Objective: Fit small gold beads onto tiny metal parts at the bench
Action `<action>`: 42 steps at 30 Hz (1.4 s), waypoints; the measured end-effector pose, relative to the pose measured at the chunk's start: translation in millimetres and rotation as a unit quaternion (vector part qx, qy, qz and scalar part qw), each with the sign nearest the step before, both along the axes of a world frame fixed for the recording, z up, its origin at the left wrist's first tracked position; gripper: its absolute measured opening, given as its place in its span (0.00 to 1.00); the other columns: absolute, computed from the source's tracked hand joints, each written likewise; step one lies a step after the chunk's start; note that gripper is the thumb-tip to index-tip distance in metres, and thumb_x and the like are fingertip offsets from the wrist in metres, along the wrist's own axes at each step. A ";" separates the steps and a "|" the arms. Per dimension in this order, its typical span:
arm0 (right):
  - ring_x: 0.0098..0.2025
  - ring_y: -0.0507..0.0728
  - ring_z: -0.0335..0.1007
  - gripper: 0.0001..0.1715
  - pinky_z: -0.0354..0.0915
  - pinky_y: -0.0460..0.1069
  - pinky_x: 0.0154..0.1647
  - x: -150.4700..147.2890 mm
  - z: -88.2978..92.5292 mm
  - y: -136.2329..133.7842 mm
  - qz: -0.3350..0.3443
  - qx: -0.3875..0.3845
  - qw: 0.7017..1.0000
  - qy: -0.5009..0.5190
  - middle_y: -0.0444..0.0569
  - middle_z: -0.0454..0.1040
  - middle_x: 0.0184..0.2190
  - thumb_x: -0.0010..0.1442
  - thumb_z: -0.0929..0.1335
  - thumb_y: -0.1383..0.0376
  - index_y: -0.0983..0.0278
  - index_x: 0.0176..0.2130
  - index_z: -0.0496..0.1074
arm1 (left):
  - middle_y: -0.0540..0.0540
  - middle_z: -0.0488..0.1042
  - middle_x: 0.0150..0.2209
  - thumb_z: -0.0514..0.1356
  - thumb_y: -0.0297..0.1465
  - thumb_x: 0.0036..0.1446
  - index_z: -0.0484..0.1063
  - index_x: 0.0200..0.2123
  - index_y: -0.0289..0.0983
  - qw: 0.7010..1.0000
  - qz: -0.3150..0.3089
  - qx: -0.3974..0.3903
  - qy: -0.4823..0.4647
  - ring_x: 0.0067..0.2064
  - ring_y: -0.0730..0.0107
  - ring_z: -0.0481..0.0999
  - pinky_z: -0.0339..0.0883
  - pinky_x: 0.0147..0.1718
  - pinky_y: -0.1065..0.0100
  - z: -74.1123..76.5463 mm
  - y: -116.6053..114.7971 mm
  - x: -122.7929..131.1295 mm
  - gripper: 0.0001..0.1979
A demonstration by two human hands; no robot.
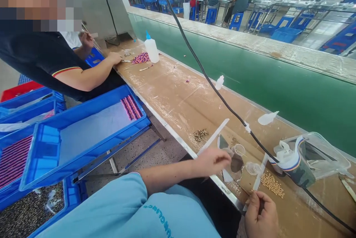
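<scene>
My left hand (214, 162) reaches over the brown worktable (178, 97), its fingers pinched together beside a small dark piece (237, 163) and a clear round cap (239, 150). What the fingers hold is hidden. My right hand (261, 215) is curled closed at the table's near edge, gripping something thin that I cannot make out. Between my hands lie a second clear cap (251, 168), a white strip (260, 179) and a heap of small tan beads (272, 185).
A black cable (211, 84) crosses the table. A taped cup (294, 163) sits in a clear tub (330, 152). Glue bottles (152, 48) (266, 118), a green conveyor (278, 82) and blue crates (83, 134) surround me. A co-worker's hand (115, 58) works at far left.
</scene>
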State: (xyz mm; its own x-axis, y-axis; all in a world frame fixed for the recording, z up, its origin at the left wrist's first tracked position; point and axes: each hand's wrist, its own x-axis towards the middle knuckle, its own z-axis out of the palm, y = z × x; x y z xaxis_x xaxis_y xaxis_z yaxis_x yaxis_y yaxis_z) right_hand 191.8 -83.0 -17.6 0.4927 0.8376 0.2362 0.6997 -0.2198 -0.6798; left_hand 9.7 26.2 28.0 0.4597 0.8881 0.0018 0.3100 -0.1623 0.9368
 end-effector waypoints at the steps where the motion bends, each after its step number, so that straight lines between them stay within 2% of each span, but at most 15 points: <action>1: 0.26 0.58 0.65 0.36 0.58 0.51 0.29 0.0 0.4 0.0 -0.003 -0.003 1.000 0.002 0.48 0.68 0.21 0.54 0.55 0.34 0.62 0.32 0.65 | 0.45 0.77 0.32 0.56 0.27 0.56 0.75 0.34 0.34 0.997 0.044 0.052 0.026 0.35 0.70 0.74 0.66 0.38 0.69 4.6 11.2 -10.1 0.08; 3: 0.27 0.58 0.65 0.36 0.58 0.51 0.30 -0.2 -0.2 -0.4 -0.006 -0.010 1.000 0.010 0.48 0.68 0.22 0.54 0.55 0.34 0.63 0.32 0.65 | 0.44 0.77 0.34 0.55 0.27 0.57 0.75 0.34 0.35 0.983 0.096 0.118 0.103 0.39 0.66 0.73 0.65 0.43 0.65 11.6 32.8 -29.5 0.08; 6: 0.26 0.58 0.65 0.37 0.59 0.51 0.30 0.1 -3.4 -1.3 -0.009 -0.019 0.999 0.032 0.48 0.69 0.23 0.53 0.55 0.34 0.63 0.33 0.65 | 0.42 0.76 0.37 0.56 0.26 0.56 0.75 0.33 0.35 0.961 0.101 0.140 0.215 0.43 0.62 0.71 0.62 0.46 0.61 15.3 54.3 -47.4 0.07; 12: 0.25 0.57 0.65 0.34 0.58 0.50 0.29 -1.1 -2.0 -2.4 -0.004 -0.010 0.999 0.041 0.46 0.67 0.21 0.55 0.57 0.35 0.63 0.33 0.65 | 0.40 0.73 0.37 0.56 0.29 0.56 0.73 0.34 0.34 0.933 0.086 0.135 0.321 0.43 0.57 0.68 0.62 0.45 0.59 10.4 58.3 -39.2 0.07; 19: 0.26 0.57 0.65 0.34 0.59 0.51 0.30 -3.5 -1.9 -2.2 -0.006 -0.011 0.999 0.045 0.46 0.67 0.22 0.56 0.57 0.37 0.63 0.34 0.65 | 0.39 0.73 0.37 0.52 0.26 0.58 0.71 0.33 0.34 0.936 0.077 0.149 0.309 0.43 0.57 0.67 0.62 0.45 0.58 4.7 59.0 -34.3 0.08; 23: 0.26 0.56 0.65 0.33 0.59 0.50 0.30 -0.5 -7.2 -3.2 -0.002 -0.009 0.998 0.057 0.46 0.67 0.22 0.56 0.57 0.37 0.64 0.34 0.65 | 0.41 0.74 0.37 0.51 0.26 0.59 0.71 0.32 0.35 0.953 0.095 0.176 0.228 0.42 0.60 0.68 0.62 0.46 0.59 2.6 58.2 -39.3 0.08; 25: 0.26 0.55 0.65 0.32 0.59 0.50 0.30 0.4 -7.9 -3.4 -0.003 -0.005 0.998 0.062 0.46 0.67 0.22 0.56 0.58 0.38 0.64 0.33 0.65 | 0.43 0.74 0.35 0.52 0.26 0.58 0.70 0.32 0.36 0.966 0.111 0.165 0.164 0.42 0.62 0.69 0.63 0.46 0.59 2.9 56.5 -40.7 0.07; 27: 0.26 0.55 0.65 0.31 0.59 0.50 0.30 0.4 -6.9 -3.3 -0.004 -0.005 0.998 0.069 0.46 0.67 0.22 0.56 0.59 0.39 0.64 0.34 0.65 | 0.45 0.75 0.34 0.54 0.27 0.57 0.70 0.33 0.36 0.983 0.136 0.103 0.073 0.40 0.65 0.71 0.65 0.43 0.61 4.3 53.5 -39.9 0.05; 29: 0.26 0.55 0.65 0.30 0.59 0.50 0.30 -0.5 -4.3 -2.7 -0.008 -0.007 0.997 0.072 0.46 0.67 0.23 0.56 0.59 0.39 0.64 0.34 0.65 | 0.47 0.75 0.31 0.55 0.28 0.56 0.68 0.33 0.35 0.987 0.150 -0.005 -0.054 0.36 0.69 0.74 0.68 0.39 0.65 6.5 48.9 -36.4 0.03; 32: 0.24 0.54 0.63 0.28 0.59 0.49 0.28 -2.9 2.1 -1.4 -0.004 -0.011 0.996 0.093 0.44 0.66 0.21 0.57 0.60 0.41 0.63 0.34 0.64 | 0.49 0.75 0.27 0.61 0.31 0.53 0.65 0.31 0.34 0.948 0.129 -0.168 -0.238 0.31 0.72 0.76 0.70 0.35 0.68 10.8 39.3 -26.8 0.07; 34: 0.22 0.52 0.62 0.26 0.59 0.48 0.25 -4.4 7.5 -0.4 0.006 -0.010 0.992 0.127 0.42 0.64 0.20 0.58 0.60 0.43 0.63 0.35 0.63 | 0.49 0.75 0.27 0.66 0.33 0.48 0.65 0.30 0.33 0.911 0.105 -0.251 -0.310 0.29 0.73 0.77 0.71 0.33 0.68 13.1 31.3 -19.0 0.12; 37: 0.21 0.51 0.60 0.23 0.59 0.47 0.23 -5.5 15.7 1.5 0.010 0.000 0.984 0.179 0.40 0.62 0.19 0.59 0.60 0.45 0.62 0.34 0.62 | 0.49 0.76 0.26 0.71 0.34 0.41 0.67 0.29 0.32 0.868 0.064 -0.350 -0.346 0.29 0.72 0.78 0.71 0.33 0.68 13.7 18.5 -7.0 0.18; 42: 0.18 0.48 0.57 0.22 0.56 0.43 0.18 -6.3 24.6 3.5 0.003 0.005 0.966 0.259 0.37 0.61 0.18 0.59 0.61 0.46 0.62 0.34 0.61 | 0.46 0.77 0.26 0.73 0.34 0.36 0.72 0.29 0.29 0.841 0.011 -0.440 -0.315 0.31 0.73 0.78 0.70 0.39 0.69 9.4 3.3 11.6 0.19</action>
State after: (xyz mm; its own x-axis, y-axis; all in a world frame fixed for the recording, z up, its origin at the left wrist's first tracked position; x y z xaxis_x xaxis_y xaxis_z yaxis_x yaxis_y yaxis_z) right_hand 185.5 -79.5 7.0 0.5420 0.8398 -0.0328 0.2662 -0.2086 -0.9411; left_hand 21.3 29.5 37.4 0.5965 0.6814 -0.4241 -0.2986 0.6789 0.6708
